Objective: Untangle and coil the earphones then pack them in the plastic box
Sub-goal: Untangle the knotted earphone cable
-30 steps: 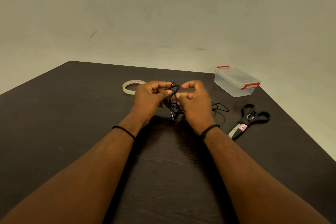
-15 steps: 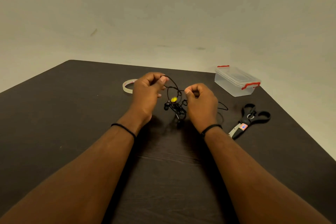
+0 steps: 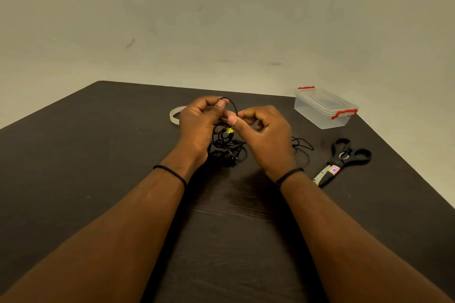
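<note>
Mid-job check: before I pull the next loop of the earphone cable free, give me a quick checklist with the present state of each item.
1. Left hand pinches the earphones cable: ok.
2. Right hand pinches the cable: ok.
3. Cable untangled: not ok, a knot hangs between the hands.
4. Loose cable on the table clear of the scissors: ok.
5. Plastic box open for packing: not ok, lid on.

Likely a plain room at home or a simple office: bare, scuffed off-white wall point(image 3: 221, 19) behind a dark brown wood-grain surface point(image 3: 73, 167); black-handled scissors point(image 3: 344, 160) near its right edge.
</note>
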